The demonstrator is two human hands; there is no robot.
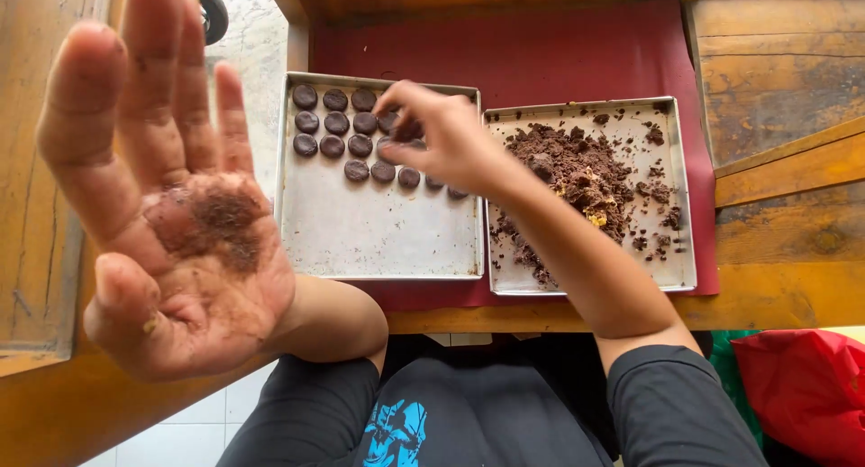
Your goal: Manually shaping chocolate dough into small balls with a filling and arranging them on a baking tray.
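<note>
two hands work: right hand (441, 138) pinches a dark round chocolate dough disc (407, 130) above the rows on the square metal tray (378, 237); left hand (171, 206) spread open, palm smeared, holding nothing.

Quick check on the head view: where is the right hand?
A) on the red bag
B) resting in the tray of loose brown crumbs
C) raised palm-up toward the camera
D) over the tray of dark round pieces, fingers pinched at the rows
D: the right hand is over the left tray, fingers pinched at the rows of dark round pieces; the left hand is the one raised open, palm smeared brown.
</note>
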